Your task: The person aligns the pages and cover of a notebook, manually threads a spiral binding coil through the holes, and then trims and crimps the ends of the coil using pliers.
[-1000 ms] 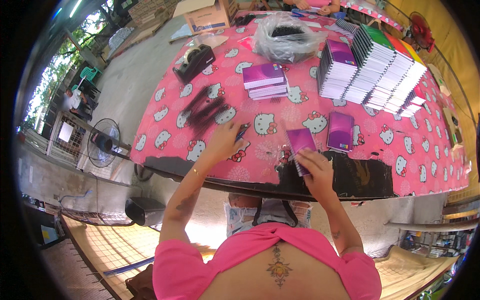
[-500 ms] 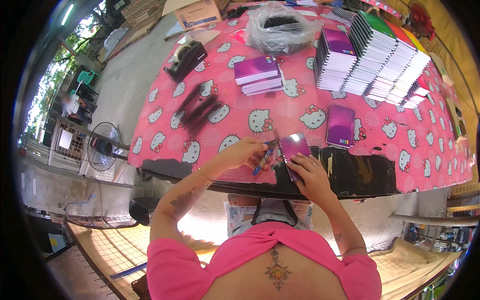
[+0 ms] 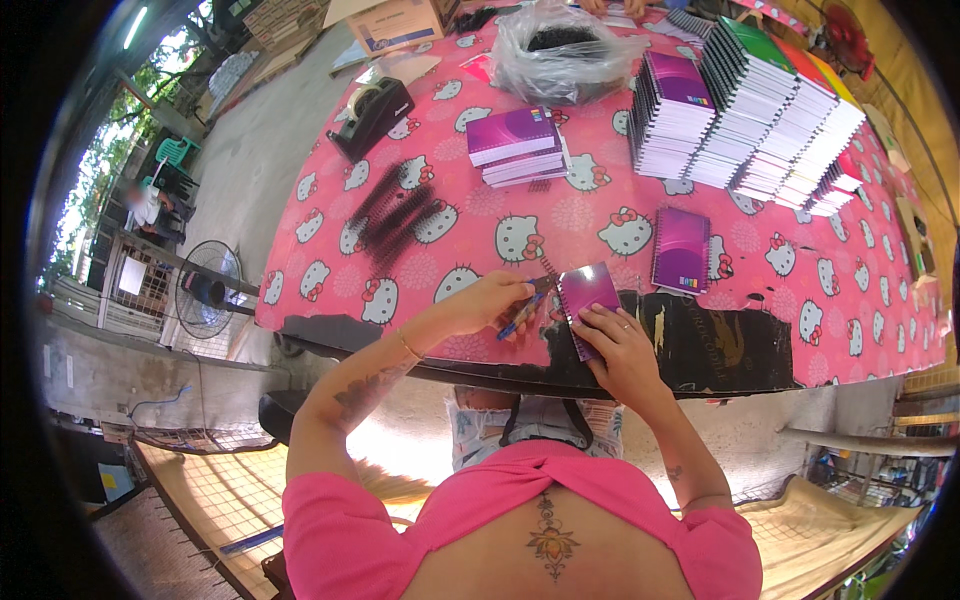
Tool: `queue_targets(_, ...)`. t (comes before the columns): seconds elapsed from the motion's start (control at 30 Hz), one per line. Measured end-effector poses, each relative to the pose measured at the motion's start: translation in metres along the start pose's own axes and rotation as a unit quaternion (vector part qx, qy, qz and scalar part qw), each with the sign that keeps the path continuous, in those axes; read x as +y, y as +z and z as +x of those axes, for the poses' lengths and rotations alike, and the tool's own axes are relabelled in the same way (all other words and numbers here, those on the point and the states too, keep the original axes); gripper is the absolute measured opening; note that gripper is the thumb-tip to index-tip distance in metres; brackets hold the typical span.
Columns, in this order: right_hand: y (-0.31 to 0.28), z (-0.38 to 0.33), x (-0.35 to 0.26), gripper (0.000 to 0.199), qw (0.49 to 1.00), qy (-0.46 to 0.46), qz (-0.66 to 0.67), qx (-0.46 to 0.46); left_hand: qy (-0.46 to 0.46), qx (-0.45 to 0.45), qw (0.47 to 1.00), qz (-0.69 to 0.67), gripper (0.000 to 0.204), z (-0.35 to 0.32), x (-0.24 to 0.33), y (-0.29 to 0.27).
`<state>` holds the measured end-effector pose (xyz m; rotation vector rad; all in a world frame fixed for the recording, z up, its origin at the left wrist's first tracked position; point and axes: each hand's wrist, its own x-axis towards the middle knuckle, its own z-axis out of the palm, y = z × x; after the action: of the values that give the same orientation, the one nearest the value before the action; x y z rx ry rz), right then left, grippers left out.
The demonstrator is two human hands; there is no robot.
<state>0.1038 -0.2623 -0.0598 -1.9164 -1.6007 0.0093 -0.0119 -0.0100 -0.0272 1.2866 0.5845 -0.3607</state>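
Near the front table edge lies a small purple spiral notebook, its black coil jutting past the top left corner of the cover. My right hand presses on the notebook's lower right part and holds it down. Just left of the binding, my left hand is closed around a small blue-handled tool, which looks like pliers; its tip by the coil is hard to make out. Another purple notebook lies flat to the right.
Stacked notebooks in several colours stand far right. A small purple pile sits mid-table. Loose black coils, a tape dispenser and a plastic bag of coils lie farther back. Another person's hands show at the far edge.
My left hand has turned slightly, and the blue handle has shifted a little up and left. The coil's free end leans farther left from the notebook. My right hand stays put.
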Motion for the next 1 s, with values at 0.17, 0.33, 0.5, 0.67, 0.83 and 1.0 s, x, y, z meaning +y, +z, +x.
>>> queue_targets(0.17, 0.000, 0.000, 0.000, 0.050, 1.000, -0.002, -0.001, -0.001, 0.061, 0.000, 0.991, 0.116, 0.030, 0.006, -0.005, -0.005)
queue_targets(0.33, -0.001, 0.000, -0.001, 0.047, 1.000, 0.014, 0.007, -0.001, 0.000, -0.020, 0.999, -0.047, 0.030, -0.004, 0.002, 0.003)
queue_targets(0.5, 0.000, -0.001, 0.000, 0.050, 1.000, 0.003, 0.000, -0.008, -0.017, 0.006, 0.999, 0.030, 0.029, -0.001, -0.005, -0.008)
queue_targets(0.67, 0.001, -0.002, 0.001, 0.050, 1.000, 0.006, 0.004, -0.011, 0.251, 0.220, 0.700, 0.631, 0.030, -0.019, 0.001, 0.024)
queue_targets(0.83, 0.002, -0.002, -0.002, 0.048, 1.000, 0.019, 0.010, 0.004, 0.189, 0.183, 0.736, 0.623, 0.030, -0.022, 0.014, -0.027)
queue_targets(1.0, -0.011, 0.002, -0.001, 0.046, 0.986, 0.064, 0.113, 0.108, 0.351, 0.354, 0.641, 0.584, 0.022, 0.040, 0.016, -0.040)
